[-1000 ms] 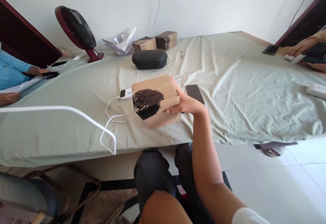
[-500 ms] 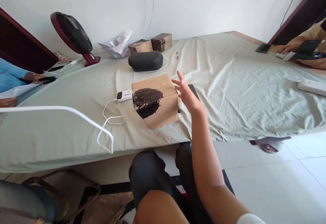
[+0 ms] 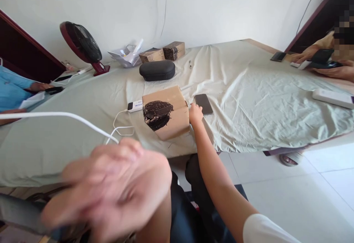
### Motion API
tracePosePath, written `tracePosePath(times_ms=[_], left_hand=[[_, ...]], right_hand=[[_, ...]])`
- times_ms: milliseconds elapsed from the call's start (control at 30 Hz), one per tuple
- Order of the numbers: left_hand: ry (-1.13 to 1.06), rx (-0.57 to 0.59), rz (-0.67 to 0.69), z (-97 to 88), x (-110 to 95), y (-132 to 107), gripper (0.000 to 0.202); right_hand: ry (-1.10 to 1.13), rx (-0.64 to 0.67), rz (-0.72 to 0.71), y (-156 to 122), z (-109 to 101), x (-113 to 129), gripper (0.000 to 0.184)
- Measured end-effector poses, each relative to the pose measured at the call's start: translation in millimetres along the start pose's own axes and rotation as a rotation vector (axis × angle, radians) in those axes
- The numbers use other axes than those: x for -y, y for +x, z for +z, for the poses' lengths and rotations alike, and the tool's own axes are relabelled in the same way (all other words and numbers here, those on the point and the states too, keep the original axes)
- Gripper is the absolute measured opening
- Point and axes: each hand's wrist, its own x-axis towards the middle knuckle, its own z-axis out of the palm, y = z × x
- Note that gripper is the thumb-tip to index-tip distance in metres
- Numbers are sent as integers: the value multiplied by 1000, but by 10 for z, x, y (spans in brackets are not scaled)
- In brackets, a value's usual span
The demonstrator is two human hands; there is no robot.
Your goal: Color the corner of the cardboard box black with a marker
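A cardboard box (image 3: 178, 121) sits near the table's front edge, with a patch of black scribble on its left front corner. At its right side is my right hand (image 3: 195, 113), fingers curled in; whatever they may hold is hidden. Just beyond that hand lies a dark flat phone-like slab (image 3: 204, 104). My left hand (image 3: 118, 187) is raised close to the camera, large and smeared by motion, its fingers too blurred to read. Touching the box's left side is a white device (image 3: 135, 106) with a white cable (image 3: 123, 127).
Behind the box stand a black zip case (image 3: 157, 70), two smaller cardboard boxes (image 3: 173, 50), a clear plastic container (image 3: 128, 56) and a fan (image 3: 81, 44). A white power strip (image 3: 333, 98) lies at right. Other people's hands (image 3: 304, 54) work at both table ends. A white cord (image 3: 69, 114) crosses the near left.
My right hand has dropped from above the box's right edge to its right side, its spread fingers now curled. My left hand has come up into view. The view has shifted slightly.
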Motion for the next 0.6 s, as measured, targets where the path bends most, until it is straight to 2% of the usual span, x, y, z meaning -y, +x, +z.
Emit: tracePosePath(times_ms=[33,67,100,133,200,233,300,367,400,467,600], left_hand=[[-120,-131,192,103,111,4,38],[-147,-143,327,187,268,9,28],[-113,-114,405,239,463,15,15],[-40,-53,428,252,688,23,16],[45,126,421,163,1171,43,40],[73,194,383,79,1403,57,52],[68,362,190,-103,1797,88,81],[-65,600,-39,-230,2051,118,112],[-105,703,-133,-260,2122,130,123],[-137,833,-256,-258,2172,140,135],[-160,861,-316,-155,2117,117,140]], right_hand=[[-22,-5,6,-17,44,42,44],[-38,-8,11,-32,84,79,41],[-48,-9,14,-44,117,107,40],[-52,-7,18,-51,140,126,39],[-48,3,26,-44,153,135,38],[-39,12,32,-30,142,127,37],[-10,33,47,14,88,93,36],[26,56,56,63,8,44,38],[41,67,56,85,-34,18,39],[60,88,54,115,-112,-33,40],[72,168,62,112,-219,-93,37]])
